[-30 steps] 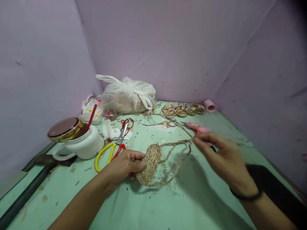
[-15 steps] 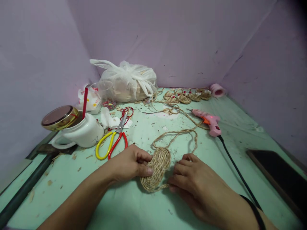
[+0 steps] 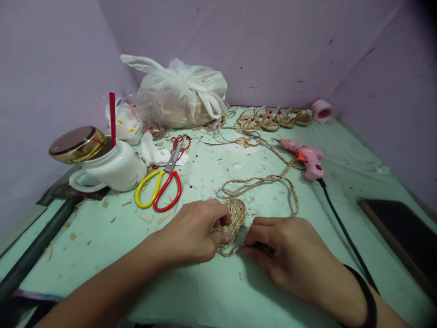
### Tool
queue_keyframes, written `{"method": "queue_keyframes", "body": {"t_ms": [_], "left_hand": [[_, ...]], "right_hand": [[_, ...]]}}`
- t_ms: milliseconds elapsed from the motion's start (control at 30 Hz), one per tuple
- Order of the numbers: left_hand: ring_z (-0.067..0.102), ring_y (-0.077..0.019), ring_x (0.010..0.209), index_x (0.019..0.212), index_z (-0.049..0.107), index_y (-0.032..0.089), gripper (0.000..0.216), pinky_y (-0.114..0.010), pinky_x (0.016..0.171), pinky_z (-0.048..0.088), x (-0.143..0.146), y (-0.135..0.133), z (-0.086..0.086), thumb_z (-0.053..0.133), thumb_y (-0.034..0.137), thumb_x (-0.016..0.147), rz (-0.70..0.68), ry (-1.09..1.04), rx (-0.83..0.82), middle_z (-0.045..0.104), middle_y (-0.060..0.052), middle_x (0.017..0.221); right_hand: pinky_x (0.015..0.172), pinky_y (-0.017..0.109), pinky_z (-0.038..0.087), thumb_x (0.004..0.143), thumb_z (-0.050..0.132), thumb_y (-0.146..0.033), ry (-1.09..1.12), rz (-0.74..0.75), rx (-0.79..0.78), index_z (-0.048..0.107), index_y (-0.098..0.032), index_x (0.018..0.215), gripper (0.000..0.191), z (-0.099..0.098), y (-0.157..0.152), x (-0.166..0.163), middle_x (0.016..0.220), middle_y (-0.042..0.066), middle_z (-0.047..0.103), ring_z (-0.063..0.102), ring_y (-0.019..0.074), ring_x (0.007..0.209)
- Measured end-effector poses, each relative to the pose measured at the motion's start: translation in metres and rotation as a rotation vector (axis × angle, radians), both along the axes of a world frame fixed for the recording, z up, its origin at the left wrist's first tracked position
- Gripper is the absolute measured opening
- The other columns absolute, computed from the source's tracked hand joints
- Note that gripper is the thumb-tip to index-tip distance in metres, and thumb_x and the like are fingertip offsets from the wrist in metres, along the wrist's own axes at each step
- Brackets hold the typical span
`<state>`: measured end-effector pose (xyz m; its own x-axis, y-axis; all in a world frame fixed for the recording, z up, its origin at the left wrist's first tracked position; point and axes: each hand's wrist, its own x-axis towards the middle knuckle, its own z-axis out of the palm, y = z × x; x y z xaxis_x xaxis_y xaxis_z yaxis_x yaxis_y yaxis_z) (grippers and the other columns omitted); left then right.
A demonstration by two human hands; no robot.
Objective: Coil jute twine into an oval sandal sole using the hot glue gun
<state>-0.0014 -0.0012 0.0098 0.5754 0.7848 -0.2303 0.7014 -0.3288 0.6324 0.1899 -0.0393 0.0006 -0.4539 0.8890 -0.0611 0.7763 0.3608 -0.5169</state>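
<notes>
A flat oval coil of braided jute (image 3: 235, 217) lies on the green table (image 3: 205, 291) in front of me. My left hand (image 3: 196, 232) covers its left side, fingers curled and pinching the coil's edge. My right hand (image 3: 283, 255) is closed beside the coil's lower right edge, fingertips pressing the loose jute braid (image 3: 269, 182) where it meets the coil. The braid loops away behind the coil toward the back of the table.
Yellow and red scissors (image 3: 160, 189) lie left of the coil. A white jar (image 3: 114, 168) with a gold lid (image 3: 77, 143) stands at left. A pink glue gun (image 3: 305, 157) with black cord lies at right. A white plastic bag (image 3: 180, 93) and finished jute pieces (image 3: 269, 119) sit at the back.
My right hand came down from the raised braid to the coil's right edge. My left hand slid further over the coil. The view tilted downward.
</notes>
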Motion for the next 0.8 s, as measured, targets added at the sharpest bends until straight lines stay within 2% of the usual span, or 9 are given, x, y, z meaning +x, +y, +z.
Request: {"method": "queue_keyframes", "body": {"t_ms": [100,333,467,600,800], "left_hand": [[0.05,-0.0135,0.068,0.08,0.059,0.022,0.008,-0.024,0.057,0.032,0.001,0.001,-0.001,0.061,0.022,0.072,-0.002,0.02,-0.007,0.059,0.002,0.076],[0.051,-0.0133,0.07,0.078,0.058,0.021,0.004,-0.024,0.059,0.034,-0.004,0.001,-0.004,0.056,0.019,0.076,-0.075,0.023,0.04,0.059,0.002,0.079],[0.052,-0.0136,0.072,0.08,0.058,0.021,0.01,-0.024,0.061,0.036,-0.006,0.001,-0.002,0.051,0.015,0.078,-0.108,0.028,0.044,0.059,0.0,0.081],[0.053,-0.0135,0.072,0.079,0.059,0.021,0.01,-0.024,0.06,0.036,-0.005,0.002,-0.003,0.052,0.014,0.076,-0.109,0.024,0.046,0.06,0.001,0.081],[0.052,-0.0126,0.069,0.078,0.059,0.022,0.01,-0.024,0.058,0.034,-0.005,0.002,-0.006,0.052,0.014,0.076,-0.094,0.022,0.055,0.061,0.002,0.078]], "right_hand": [[0.05,0.023,0.031,0.073,0.069,-0.029,0.011,-0.028,0.038,0.064,-0.023,0.063,0.012,-0.004,0.001,0.001,0.06,-0.005,0.066,0.059,0.0123,0.054],[0.049,0.024,0.028,0.071,0.072,-0.027,-0.013,0.021,0.195,0.06,-0.02,0.061,0.017,-0.011,0.001,0.003,0.058,-0.005,0.064,0.058,0.0123,0.053],[0.048,0.025,0.026,0.073,0.07,-0.026,0.011,0.03,0.296,0.058,-0.02,0.059,0.02,-0.012,0.0,0.002,0.055,-0.004,0.061,0.055,0.0119,0.051],[0.048,0.025,0.026,0.073,0.068,-0.026,0.013,0.019,0.276,0.058,-0.02,0.058,0.019,-0.013,0.0,0.001,0.055,-0.004,0.061,0.055,0.0111,0.051],[0.052,0.025,0.03,0.072,0.065,-0.019,-0.017,-0.013,0.223,0.065,-0.022,0.066,0.007,-0.008,0.005,0.003,0.06,-0.004,0.064,0.058,0.0129,0.057]]}}
